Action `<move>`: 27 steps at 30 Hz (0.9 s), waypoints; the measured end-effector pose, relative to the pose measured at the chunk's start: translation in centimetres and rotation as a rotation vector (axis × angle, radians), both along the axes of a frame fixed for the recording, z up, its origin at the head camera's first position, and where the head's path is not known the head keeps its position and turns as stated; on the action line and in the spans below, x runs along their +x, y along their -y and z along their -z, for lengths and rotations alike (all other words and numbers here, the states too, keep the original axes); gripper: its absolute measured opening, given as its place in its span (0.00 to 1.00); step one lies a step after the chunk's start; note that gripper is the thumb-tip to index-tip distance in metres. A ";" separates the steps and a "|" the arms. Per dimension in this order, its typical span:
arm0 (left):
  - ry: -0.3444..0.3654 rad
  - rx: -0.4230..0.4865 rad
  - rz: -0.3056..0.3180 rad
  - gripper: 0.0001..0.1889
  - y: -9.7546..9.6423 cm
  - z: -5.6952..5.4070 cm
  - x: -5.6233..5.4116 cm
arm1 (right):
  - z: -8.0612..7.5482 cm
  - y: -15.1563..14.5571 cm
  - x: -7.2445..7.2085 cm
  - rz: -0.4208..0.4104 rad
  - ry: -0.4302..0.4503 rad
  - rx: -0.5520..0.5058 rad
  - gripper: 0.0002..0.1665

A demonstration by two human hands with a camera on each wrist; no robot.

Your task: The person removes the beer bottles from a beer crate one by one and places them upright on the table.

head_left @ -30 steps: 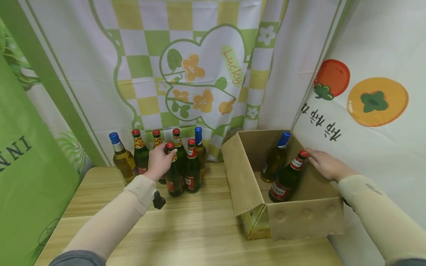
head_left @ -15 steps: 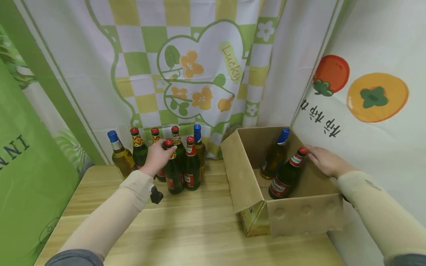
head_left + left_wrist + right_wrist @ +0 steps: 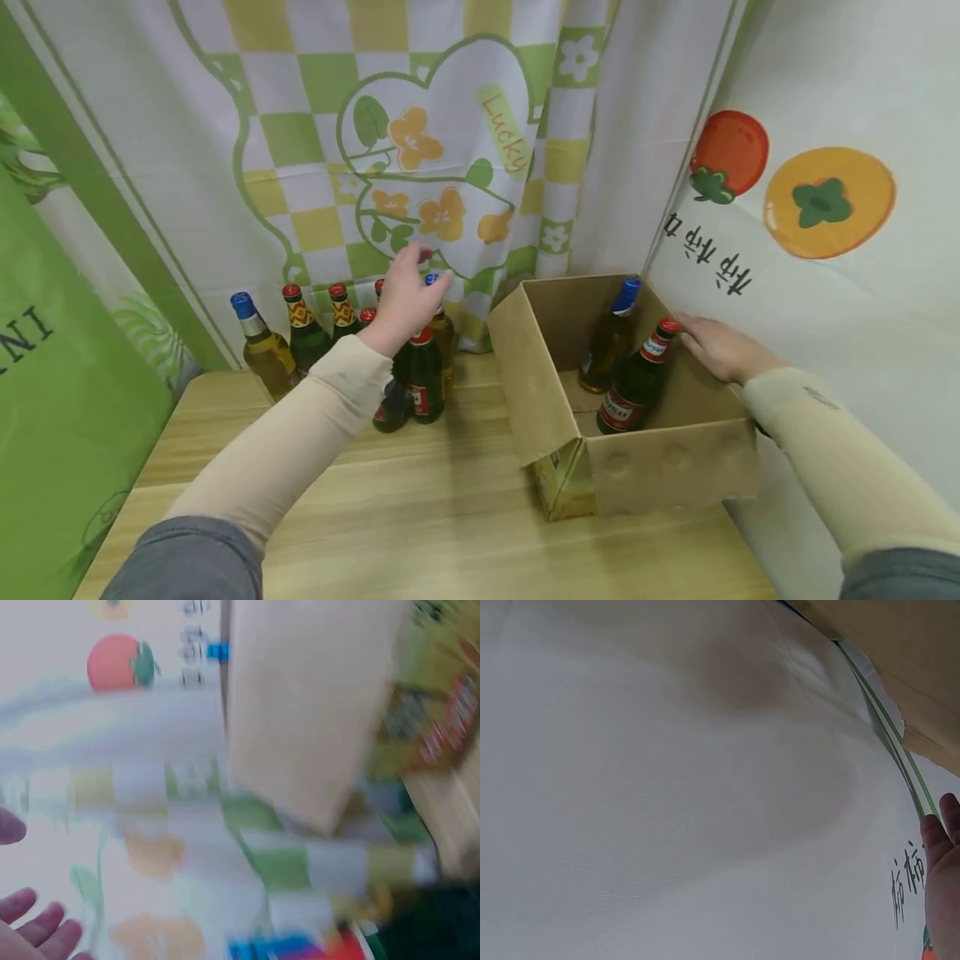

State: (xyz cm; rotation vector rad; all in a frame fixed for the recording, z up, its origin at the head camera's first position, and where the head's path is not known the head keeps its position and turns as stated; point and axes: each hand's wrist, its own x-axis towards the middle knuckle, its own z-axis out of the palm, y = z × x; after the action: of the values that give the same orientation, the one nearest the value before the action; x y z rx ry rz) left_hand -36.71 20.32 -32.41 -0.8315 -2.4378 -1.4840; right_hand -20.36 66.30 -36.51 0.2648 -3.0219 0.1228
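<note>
My left hand [image 3: 408, 300] is raised over the bottle group, its fingers spread and holding nothing. It is nearest to a blue-capped amber beer bottle [image 3: 445, 342] and partly hides the red-capped green beer bottles [image 3: 425, 383] around it. In the left wrist view its fingertips [image 3: 49, 930] show apart from any bottle. At the cardboard box [image 3: 536, 375], my right hand [image 3: 727, 346] rests along the right edge with fingers extended. Inside that box stand a blue-capped bottle [image 3: 602, 354] and a red-capped green bottle [image 3: 637, 387].
Further left on the wooden table [image 3: 420, 508] stand another blue-capped amber bottle [image 3: 266, 354] and two red-capped green ones. The box's front flap [image 3: 675, 467] hangs outward. A patterned curtain [image 3: 300, 142] hangs close behind, and a printed white sheet [image 3: 862, 317] is at the right.
My left hand has let go of the front green bottle's neck and moved up and right, over the back blue-capped bottle. The right hand stays at the box edge.
</note>
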 end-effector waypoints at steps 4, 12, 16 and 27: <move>0.047 -0.077 0.144 0.24 -5.4 -2.2 1.1 | 0.1 0.0 -0.3 0.017 0.007 -0.005 0.28; 0.051 -0.177 0.275 0.21 -14.6 -4.0 4.0 | 0.2 -0.6 0.2 0.001 -0.018 0.012 0.27; 0.106 -0.203 0.321 0.23 -17.6 -4.0 5.1 | 0.3 -0.4 0.2 0.007 -0.018 0.003 0.27; 0.230 -0.219 0.372 0.25 -24.1 -1.0 8.4 | 0.2 -0.7 0.4 0.004 -0.044 -0.004 0.27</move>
State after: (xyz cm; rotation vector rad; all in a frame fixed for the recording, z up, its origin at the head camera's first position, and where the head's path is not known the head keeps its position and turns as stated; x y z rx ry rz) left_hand -28.28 44.40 -31.39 -1.2833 -2.7689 -1.5179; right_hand -19.98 66.99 -36.68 0.2577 -2.9776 0.1213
